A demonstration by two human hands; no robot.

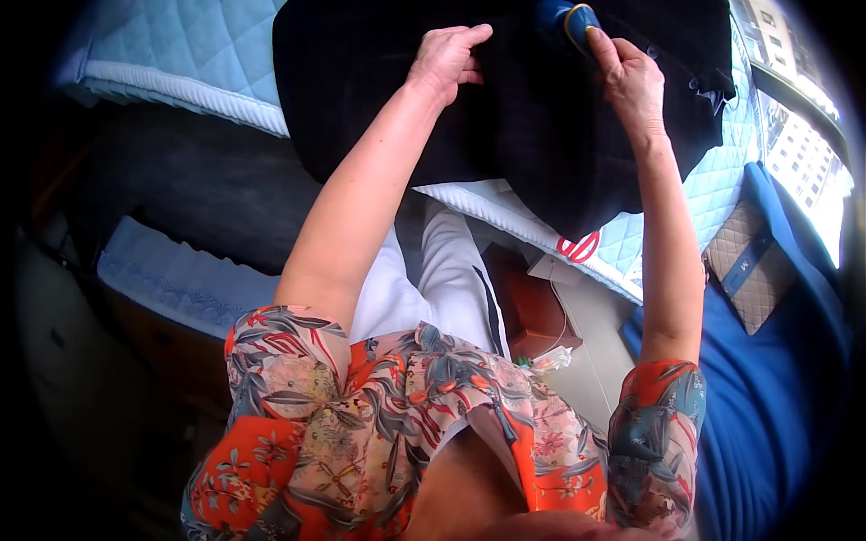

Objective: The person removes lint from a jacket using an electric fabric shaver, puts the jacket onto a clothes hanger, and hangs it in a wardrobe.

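The right hand point(631, 81) is closed around a blue tool with a yellow rim point(570, 18), fingers wrapped over its lower end, the tool resting against the upper part of a dark garment point(532, 117); what kind of tool it is cannot be told. The left hand point(446, 59) lies on the same garment, fingers loosely curled and pressing the cloth, holding nothing. The two hands are near each other, apart, with bare dark fabric between them. The garment is spread over a pale blue quilted pad point(198, 54) with a white ribbed edge, and small buttons show at its right border. A red-and-white round mark point(578, 246) sits on the pad's edge just below the garment. Below the pad, a white cloth point(433, 279) hangs toward the person's body. To the right lie a beige quilted cushion with a blue band point(749, 261) and a blue cover point(776, 406). Both forearms are bare; the sleeves point(289, 361) are of floral orange fabric.
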